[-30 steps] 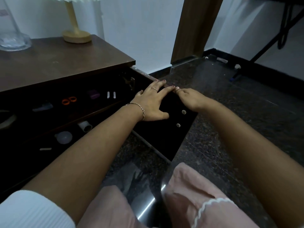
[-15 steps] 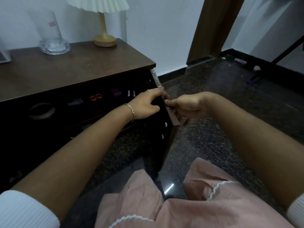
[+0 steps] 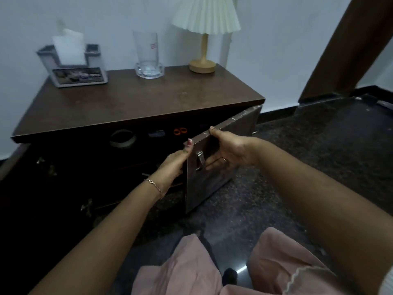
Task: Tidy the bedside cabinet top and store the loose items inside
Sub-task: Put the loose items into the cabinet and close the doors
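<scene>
The dark wooden bedside cabinet (image 3: pixel 138 103) stands against the wall, its inside dark. On the upper shelf lie a white tape roll (image 3: pixel 123 138), a small bluish item (image 3: pixel 157 133) and two orange rings (image 3: pixel 180 131). The right cabinet door (image 3: pixel 214 184) is partly swung in and has a metal handle (image 3: pixel 200 159). My left hand (image 3: pixel 172 167) holds the door's free edge, thumb up, with its fingers hidden behind the door. My right hand (image 3: pixel 229 150) grips the door's top edge, thumb on top and fingers on the front face beside the handle.
On the cabinet top stand a grey tissue holder (image 3: pixel 74 67), a tall glass in a glass dish (image 3: pixel 148 58) and a pleated lamp (image 3: pixel 204 39). Dark polished floor (image 3: pixel 319 156) spreads to the right. A wooden door frame (image 3: pixel 350 50) rises at the back right. My knees in pink fabric are below.
The right door has swung from wide open toward the cabinet. My right hand has moved to its outer face and top edge. The view has lifted, showing the whole cabinet top.
</scene>
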A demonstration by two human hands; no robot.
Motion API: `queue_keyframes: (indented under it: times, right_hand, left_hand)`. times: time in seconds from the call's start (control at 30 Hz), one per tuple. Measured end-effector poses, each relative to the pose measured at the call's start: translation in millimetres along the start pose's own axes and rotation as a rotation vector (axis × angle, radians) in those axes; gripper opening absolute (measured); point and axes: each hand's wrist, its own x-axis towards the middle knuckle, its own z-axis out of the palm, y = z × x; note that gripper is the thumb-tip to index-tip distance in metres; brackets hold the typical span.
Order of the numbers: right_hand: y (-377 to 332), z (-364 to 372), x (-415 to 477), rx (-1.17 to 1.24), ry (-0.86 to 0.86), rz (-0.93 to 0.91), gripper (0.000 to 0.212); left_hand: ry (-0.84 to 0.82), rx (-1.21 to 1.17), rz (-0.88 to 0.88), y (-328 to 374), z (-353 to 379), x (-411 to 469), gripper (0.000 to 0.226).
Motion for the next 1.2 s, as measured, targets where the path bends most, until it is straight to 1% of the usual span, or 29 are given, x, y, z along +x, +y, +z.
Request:
queue_keyframes:
  times: [0.03, 0.13, 0.27, 0.3, 0.4, 0.53, 0.63, 0.73, 0.77, 0.87, 0.9, 0.93, 1.0, 1.07, 1.1, 1.13, 1.2]
  right_hand:
    - [-4, 4, 5, 0.036, 0.032, -0.019, 0.081]
    - [-13, 15, 20, 0.138, 0.098, -0.065, 0.078]
    - [-25, 26, 41, 0.22, 0.175, -0.107, 0.078]
    - [-26, 28, 45, 0.236, 0.191, -0.119, 0.078]
    - [-28, 30, 55, 0.277, 0.213, -0.141, 0.079]
    - [-30, 30, 61, 0.29, 0.235, -0.162, 0.076]
    - [-28, 31, 68, 0.288, 0.281, -0.156, 0.074]
    - [-23, 31, 74, 0.302, 0.318, -0.139, 0.075]
    - [-22, 32, 74, 0.298, 0.323, -0.134, 0.076]
    - [-22, 42, 62, 0.213, 0.308, -0.13, 0.079]
    - [-23, 48, 57, 0.158, 0.296, -0.129, 0.076]
    - [-25, 54, 49, 0.1, 0.276, -0.133, 0.069]
    - [-35, 71, 28, 0.012, 0.223, -0.16, 0.048]
    - [-50, 95, 3, -0.032, 0.189, -0.217, 0.029]
    - [-61, 112, -8, -0.045, 0.157, -0.259, 0.028]
    - [-71, 132, -17, -0.078, 0.137, -0.313, 0.036]
    - [-86, 170, -25, -0.225, 0.122, -0.431, 0.064]
  left_hand:
    - [0.057, 0.045, 0.027, -4, -6, 1, 0.062]
    - [0.205, 0.163, 0.105, -9, -18, 10, 0.039]
    - [0.323, 0.273, 0.113, -15, -39, 36, 0.02]
    - [0.343, 0.291, 0.1, -16, -43, 42, 0.021]
    - [0.382, 0.332, 0.097, -14, -48, 53, 0.032]
    - [0.409, 0.336, 0.071, -9, -51, 63, 0.032]
    - [0.405, 0.311, 0.05, -9, -54, 67, 0.029]
    - [0.425, 0.256, 0.029, -7, -53, 62, 0.018]
    - [0.432, 0.245, 0.024, -5, -51, 60, 0.019]
    - [0.439, 0.237, 0.048, 7, -48, 45, 0.038]
    - [0.441, 0.235, 0.073, 15, -49, 37, 0.042]
    - [0.447, 0.236, 0.092, 24, -52, 27, 0.043]
    - [0.448, 0.276, 0.122, 42, -65, 3, 0.039]
    - [0.433, 0.35, 0.147, 61, -86, -27, 0.025]
    - [0.436, 0.383, 0.157, 70, -98, -43, 0.019]
    - [0.448, 0.426, 0.158, 78, -111, -61, 0.015]
    - [0.484, 0.522, 0.139, 89, -137, -97, 0.011]
